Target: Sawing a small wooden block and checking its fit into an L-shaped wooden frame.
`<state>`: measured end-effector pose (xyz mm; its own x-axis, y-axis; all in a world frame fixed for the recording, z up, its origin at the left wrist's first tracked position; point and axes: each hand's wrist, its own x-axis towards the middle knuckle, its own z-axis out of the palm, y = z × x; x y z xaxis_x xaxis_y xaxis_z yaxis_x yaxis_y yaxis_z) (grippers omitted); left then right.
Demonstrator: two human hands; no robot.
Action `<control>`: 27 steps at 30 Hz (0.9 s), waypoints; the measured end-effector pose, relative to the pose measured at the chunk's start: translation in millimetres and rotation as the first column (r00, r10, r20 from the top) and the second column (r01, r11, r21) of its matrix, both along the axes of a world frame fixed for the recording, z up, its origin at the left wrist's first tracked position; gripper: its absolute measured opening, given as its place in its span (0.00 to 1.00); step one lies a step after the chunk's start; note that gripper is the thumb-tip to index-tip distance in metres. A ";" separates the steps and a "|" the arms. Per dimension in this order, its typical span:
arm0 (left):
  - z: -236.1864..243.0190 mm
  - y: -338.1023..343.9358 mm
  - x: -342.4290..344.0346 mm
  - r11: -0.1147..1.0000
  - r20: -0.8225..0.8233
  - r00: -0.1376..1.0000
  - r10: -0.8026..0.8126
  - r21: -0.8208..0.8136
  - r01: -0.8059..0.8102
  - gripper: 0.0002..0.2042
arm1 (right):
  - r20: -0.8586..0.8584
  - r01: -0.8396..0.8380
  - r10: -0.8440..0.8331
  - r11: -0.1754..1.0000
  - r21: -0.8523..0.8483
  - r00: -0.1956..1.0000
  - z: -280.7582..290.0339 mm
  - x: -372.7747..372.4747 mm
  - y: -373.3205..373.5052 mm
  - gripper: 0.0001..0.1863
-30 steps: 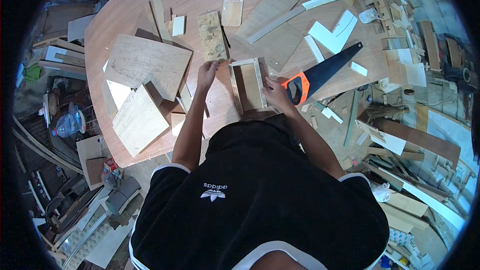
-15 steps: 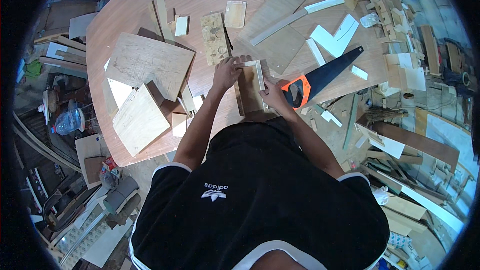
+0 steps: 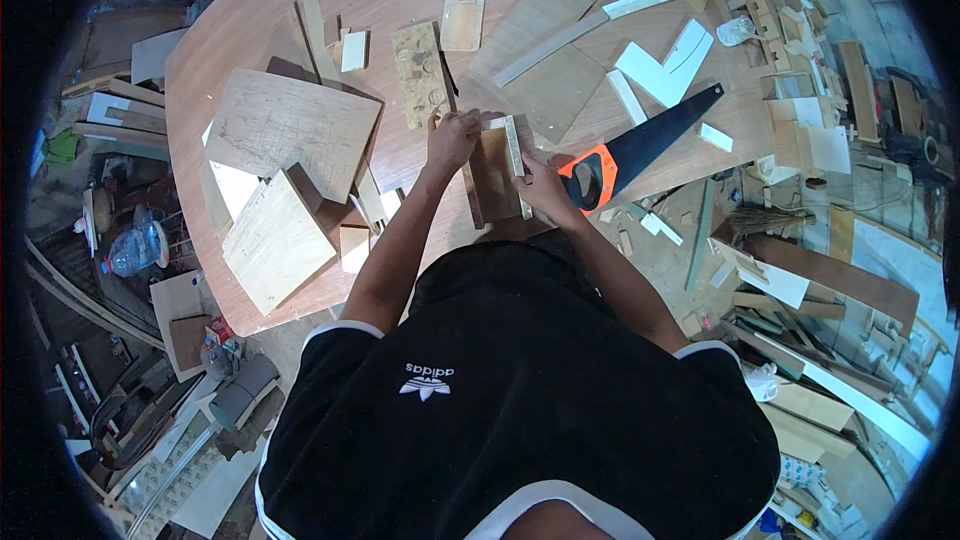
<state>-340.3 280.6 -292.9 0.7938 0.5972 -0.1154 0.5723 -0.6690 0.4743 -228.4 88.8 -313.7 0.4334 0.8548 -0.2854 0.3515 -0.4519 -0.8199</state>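
A small, narrow wooden box (image 3: 494,185) with low side walls lies at the table's near edge, right in front of my body. My left hand (image 3: 455,141) is closed around its far left corner, the fingers curled over the wall. Along the right wall, my right hand (image 3: 543,188) grips the pale strip from outside with bent fingers. Just right of that hand rests a handsaw (image 3: 640,145) with an orange handle and dark blade. Beyond my left hand lies a mottled board with round marks (image 3: 420,75). My fingertips are partly hidden.
Flat boards (image 3: 292,130) are stacked at the table's left. White L-shaped offcuts (image 3: 668,65) and a long strip (image 3: 550,50) lie beyond the saw. Wood blocks (image 3: 790,50) pile up at the right. Scraps and a plastic bottle (image 3: 132,248) stand around the table.
The whole view has shifted slightly. My right hand and the box's right wall sit at a slightly different angle; both hands keep their hold on the box.
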 end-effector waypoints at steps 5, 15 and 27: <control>-4.3 2.4 -3.9 1.000 -0.041 0.999 -0.013 -0.006 0.013 0.09 | 0.003 -0.048 0.048 0.995 -0.092 0.999 17.7 1.6 4.9 0.33; -22.7 10.5 -35.5 0.892 0.467 0.779 0.418 -0.376 -0.253 0.16 | -0.132 0.012 -0.019 0.999 -0.048 0.991 26.6 3.8 4.8 0.35; -57.1 -17.8 -101.3 0.713 0.332 0.725 0.604 -0.630 -0.306 0.13 | 0.135 -0.012 0.040 0.980 -0.200 0.990 25.5 5.0 6.0 0.25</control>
